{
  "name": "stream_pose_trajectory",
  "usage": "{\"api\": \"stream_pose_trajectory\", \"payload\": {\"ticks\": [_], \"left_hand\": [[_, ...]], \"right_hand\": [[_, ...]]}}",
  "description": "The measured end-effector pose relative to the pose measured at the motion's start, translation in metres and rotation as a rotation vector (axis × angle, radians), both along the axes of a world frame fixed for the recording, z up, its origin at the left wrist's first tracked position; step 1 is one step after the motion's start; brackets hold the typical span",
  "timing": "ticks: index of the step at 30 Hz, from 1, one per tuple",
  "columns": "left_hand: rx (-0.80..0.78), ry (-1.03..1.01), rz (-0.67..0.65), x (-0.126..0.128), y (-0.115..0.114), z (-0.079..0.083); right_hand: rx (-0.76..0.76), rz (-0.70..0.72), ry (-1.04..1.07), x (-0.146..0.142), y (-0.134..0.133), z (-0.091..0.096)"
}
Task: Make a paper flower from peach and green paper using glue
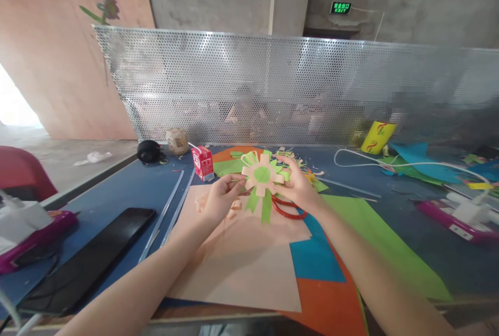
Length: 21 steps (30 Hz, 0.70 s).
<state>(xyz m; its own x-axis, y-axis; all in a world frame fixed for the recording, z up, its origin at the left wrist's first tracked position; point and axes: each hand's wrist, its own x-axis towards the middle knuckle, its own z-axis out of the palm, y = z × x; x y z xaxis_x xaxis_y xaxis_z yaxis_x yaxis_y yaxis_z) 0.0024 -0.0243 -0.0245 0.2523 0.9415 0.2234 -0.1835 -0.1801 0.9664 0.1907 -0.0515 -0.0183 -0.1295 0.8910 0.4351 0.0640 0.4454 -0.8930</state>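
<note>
A paper flower (262, 174) with peach and green petals, a green round centre and two green ribbon tails is held up above the papers. My left hand (225, 194) pinches its left edge between thumb and fingers. Around its right side, my right hand (298, 186) grips the petals with thumb and fingers. Below lies a peach sheet of paper (237, 268) with small peach paper loops (234, 208) on it. The red handles of scissors (290, 214) show under the flower, next to my right hand; their blades are hidden.
A red drink carton (202, 163) with a straw stands behind my left hand. Left lie a black phone (89, 263) and clear plastic strips (171, 211). Green paper (382, 242), paper scraps (288, 154) and a power strip (454, 219) lie right. A perforated metal screen (241, 81) borders the back.
</note>
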Motion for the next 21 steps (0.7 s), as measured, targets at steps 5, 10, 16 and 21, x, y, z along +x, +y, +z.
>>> {"api": "stream_pose_trajectory", "payload": {"ticks": [5,10,16,21], "left_hand": [[0.039,0.011,0.035,-0.0014,-0.0017,0.0032],[0.050,-0.036,0.050,-0.0012,-0.0029,0.0066],[0.019,-0.029,0.023,0.0004,-0.0042,0.0067],[0.012,-0.042,-0.035,0.0002,0.0009,-0.0009]], "right_hand": [[0.053,-0.046,-0.013,0.0003,0.0043,-0.0041],[0.005,-0.052,0.012,0.0019,0.0061,-0.0040],[0.073,-0.138,0.057,0.0019,0.0084,-0.0004],[0.107,-0.162,0.077,0.0005,0.0061,0.0034]]}}
